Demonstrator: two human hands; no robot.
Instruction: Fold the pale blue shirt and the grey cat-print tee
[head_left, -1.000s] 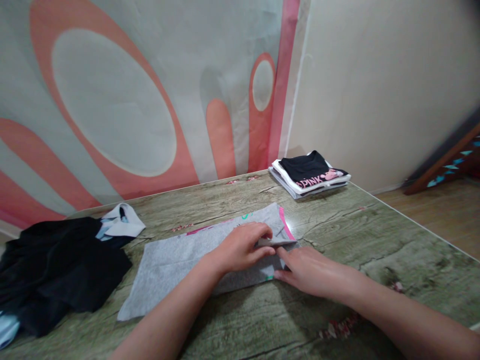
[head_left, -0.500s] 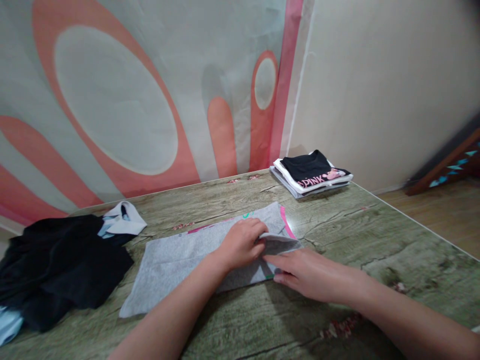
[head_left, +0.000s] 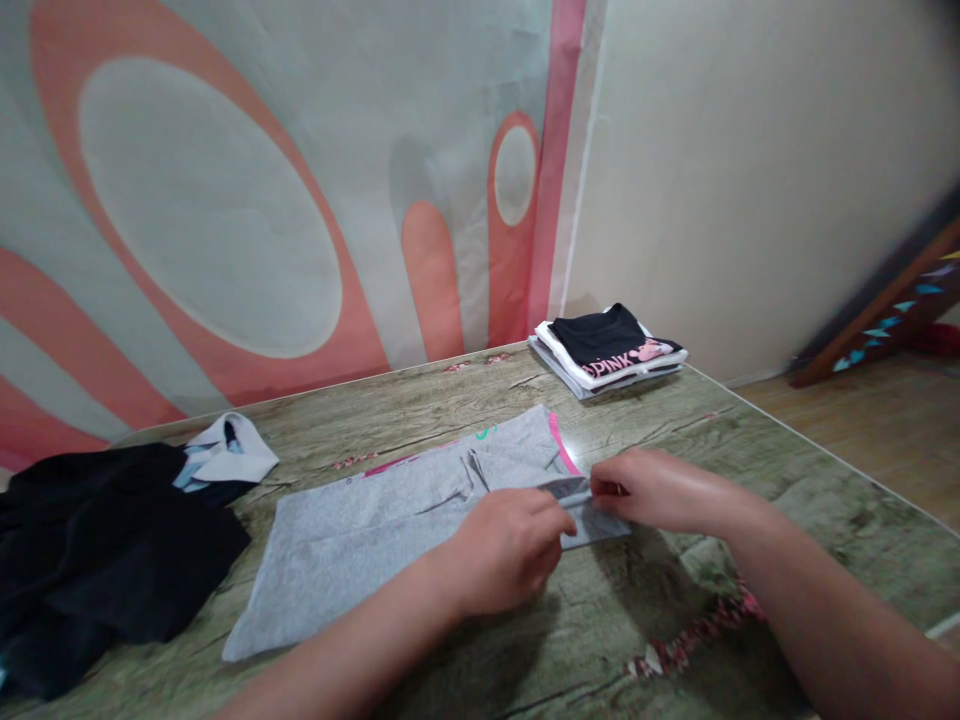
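Observation:
A grey shirt [head_left: 360,545] with a pink edge and a bit of green print lies partly folded in a long strip across the table. Wrinkles bunch up near its right end. My left hand [head_left: 514,545] is closed over the near edge of the cloth, its fingers curled on the fabric. At the right end, my right hand [head_left: 637,488] pinches the corner of the shirt between thumb and fingers. The cloth between the two hands is slightly raised, and the fingertips of my left hand are partly hidden.
A stack of folded shirts [head_left: 611,350], a black one with pink lettering on top, sits at the table's far right corner. To the left lies a heap of black clothing [head_left: 112,560] with a white collar [head_left: 236,450]. The wood-patterned table [head_left: 720,440] meets a wall behind.
My left hand has come nearer and to the right, onto the shirt's near edge. My right hand has moved to the right end and now pinches the corner. The view has shifted slightly.

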